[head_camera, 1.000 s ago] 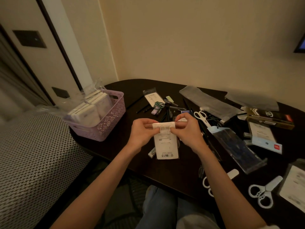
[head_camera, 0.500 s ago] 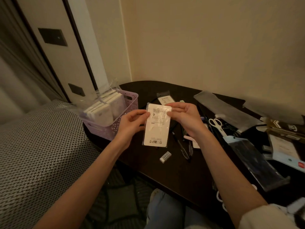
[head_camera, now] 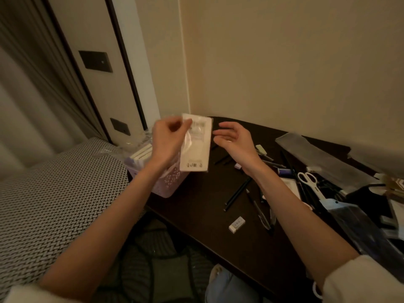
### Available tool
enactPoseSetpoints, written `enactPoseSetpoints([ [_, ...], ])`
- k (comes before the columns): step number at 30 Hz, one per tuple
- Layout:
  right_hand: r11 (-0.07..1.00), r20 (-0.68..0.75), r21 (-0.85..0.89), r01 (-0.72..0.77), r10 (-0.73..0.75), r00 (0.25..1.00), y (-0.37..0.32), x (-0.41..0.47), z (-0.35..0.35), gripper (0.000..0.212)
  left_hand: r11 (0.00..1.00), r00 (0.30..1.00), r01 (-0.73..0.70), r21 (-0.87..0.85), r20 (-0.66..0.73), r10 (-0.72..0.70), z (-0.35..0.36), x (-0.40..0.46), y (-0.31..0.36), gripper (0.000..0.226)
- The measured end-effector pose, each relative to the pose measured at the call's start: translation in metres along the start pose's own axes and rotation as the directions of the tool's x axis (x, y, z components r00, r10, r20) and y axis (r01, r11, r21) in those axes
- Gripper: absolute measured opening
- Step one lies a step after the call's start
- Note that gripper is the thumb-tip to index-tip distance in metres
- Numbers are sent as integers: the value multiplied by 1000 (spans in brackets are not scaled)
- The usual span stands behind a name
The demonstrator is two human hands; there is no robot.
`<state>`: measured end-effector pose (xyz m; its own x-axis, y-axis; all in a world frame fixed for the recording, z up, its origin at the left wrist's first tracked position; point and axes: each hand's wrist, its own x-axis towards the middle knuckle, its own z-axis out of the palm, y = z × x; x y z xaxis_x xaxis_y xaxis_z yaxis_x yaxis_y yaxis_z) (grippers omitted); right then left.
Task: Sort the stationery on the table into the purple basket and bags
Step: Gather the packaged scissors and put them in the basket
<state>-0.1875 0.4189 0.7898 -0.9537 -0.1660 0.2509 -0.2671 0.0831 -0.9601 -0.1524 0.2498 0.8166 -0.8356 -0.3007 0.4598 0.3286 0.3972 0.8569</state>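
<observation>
Purple basket (head_camera: 162, 189) sitting at the worktop's (head_camera: 203, 206) left edge, already holding several white packets standing on edge, exact number impossible to tell. Hanging upright over the basket's right rim: one flat white packet (head_camera: 196, 147) in a clear sleeve, being pinched near its top by the left hand (head_camera: 169, 138). Hovering just beside the packet without touching: right hand (head_camera: 232, 139), fingers relaxed and holding nothing. Lying loose across the worktop's middle: several dark pens, count unclear. Resting toward the right edge: one pair of white scissors (head_camera: 309, 181). Sitting near the front edge: one small white eraser (head_camera: 236, 224). Risking a slip, judging by the light one-handed pinch on slick plastic. Possibly catching the basket rim and dropping outside.
</observation>
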Motion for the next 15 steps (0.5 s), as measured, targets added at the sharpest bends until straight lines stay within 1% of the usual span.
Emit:
enactPoseSetpoints([
  [2,997,10,-78,8,-8,1000,7,5,1,40,996,998,-36,77,-48,39,-9,22,2,9],
  [4,988,38,-155,-11,17,999,18,8,3,39,972,992,-94,217,-62,110,-17,42,0,14],
  [5,980,56,-197,-19,31,998,24,9,4,39,944,988,-126,305,-48,147,-20,50,-2,16],
  [7,962,87,-272,-23,49,995,37,11,8,37,855,981,-188,483,52,187,-22,61,-11,22],
  [10,933,132,-360,-12,64,989,52,11,14,33,699,959,-258,667,262,105,-16,65,-32,26],
  [13,916,186,-400,3,79,979,61,9,22,34,579,934,-309,754,354,38,-9,55,-51,33],
  [15,906,230,-422,30,75,970,63,7,26,37,544,913,-351,762,407,19,-7,47,-60,36],
])
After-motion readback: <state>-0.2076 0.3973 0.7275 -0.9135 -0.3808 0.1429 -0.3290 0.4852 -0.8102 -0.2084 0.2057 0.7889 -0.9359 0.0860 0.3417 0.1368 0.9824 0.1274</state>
